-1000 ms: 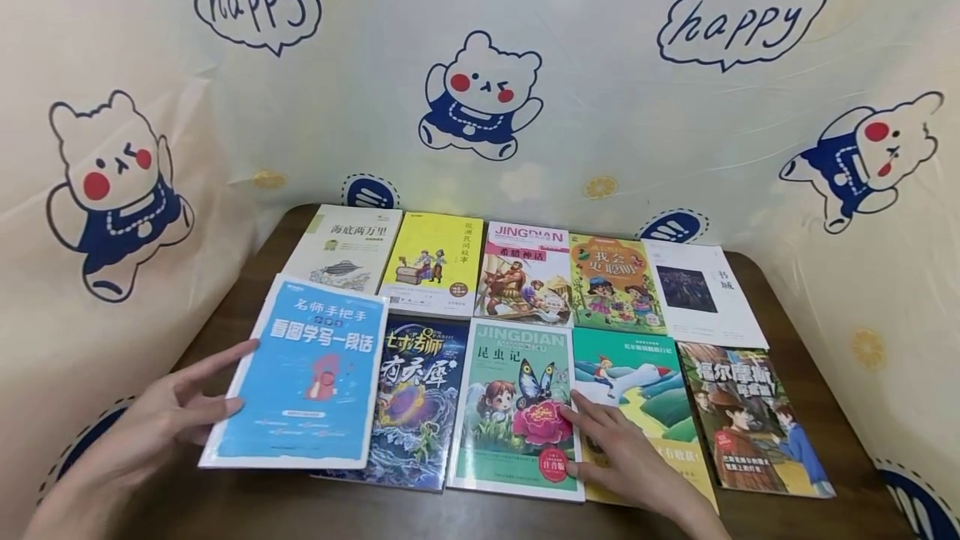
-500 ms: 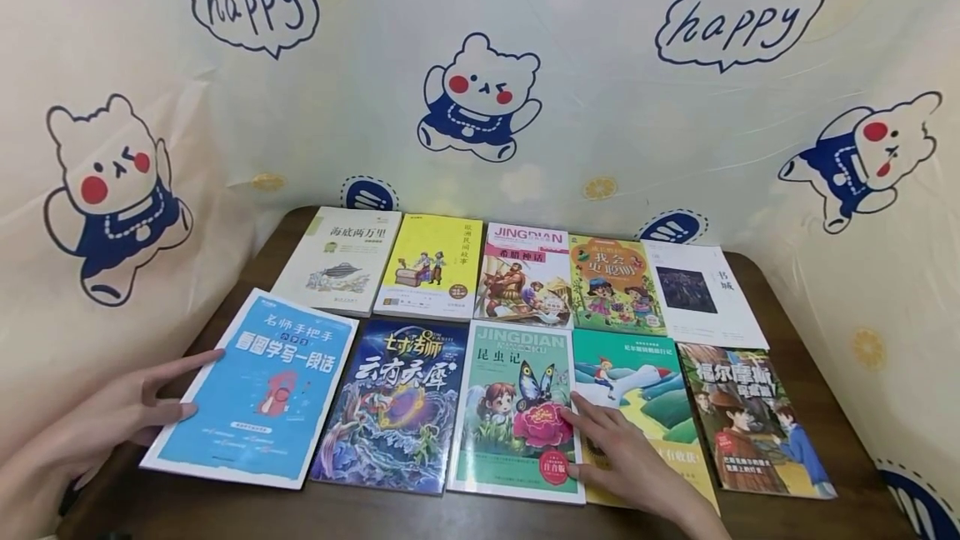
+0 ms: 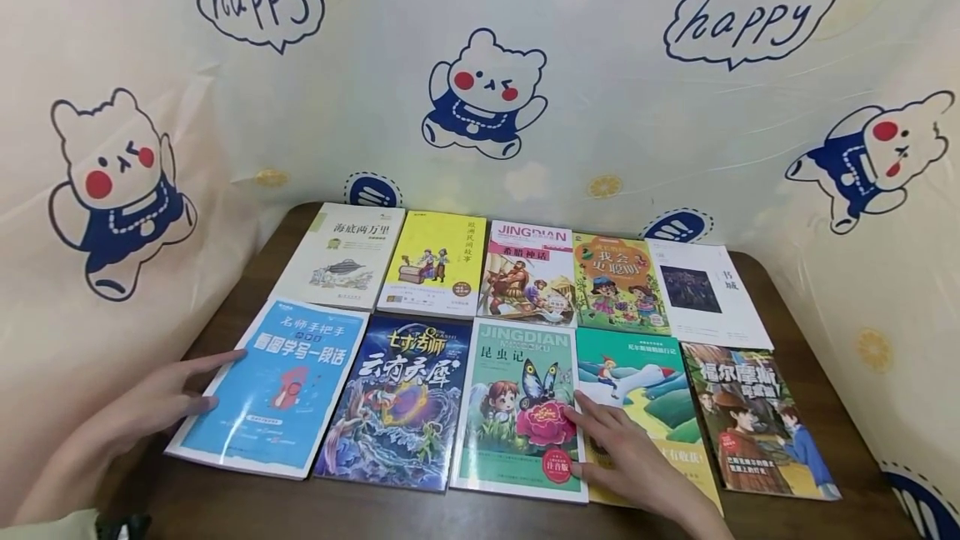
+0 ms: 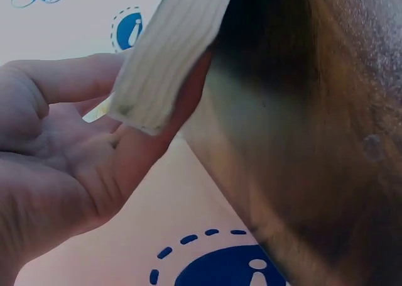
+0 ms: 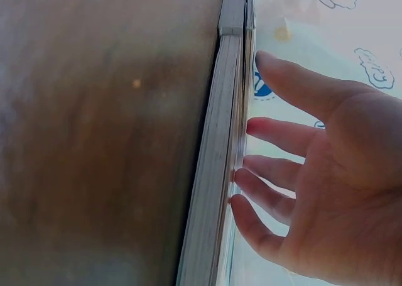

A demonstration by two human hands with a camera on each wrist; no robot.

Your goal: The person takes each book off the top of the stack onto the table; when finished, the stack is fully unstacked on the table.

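My left hand (image 3: 153, 398) holds a blue paperback book (image 3: 292, 382) by its left edge, thumb on the cover. In the left wrist view, the page block (image 4: 176, 53) sits between thumb and fingers, and the fingers reach beneath it. The book lies just left of a dark blue fantasy-cover book (image 3: 397, 407). My right hand (image 3: 637, 457) has loosely extended, spread fingers. Its thumb and index fingertips rest at the right edge of a green butterfly-cover book (image 3: 517, 390), and the palm is over a green-and-yellow goose-cover book (image 3: 637, 369).
A detective-cover book (image 3: 772, 432) ends the front row at right. Behind stand flat a cream book (image 3: 352, 265), a yellow book (image 3: 427, 282), a pink-titled book (image 3: 525, 273), an orange-green book (image 3: 618, 282) and a white book (image 3: 735, 290). The brown table (image 3: 817, 398) meets a printed cloth backdrop.
The blue book came left and toward me, off the dark blue book, then shifted slightly back to the right in my left hand. My right hand stays in place.
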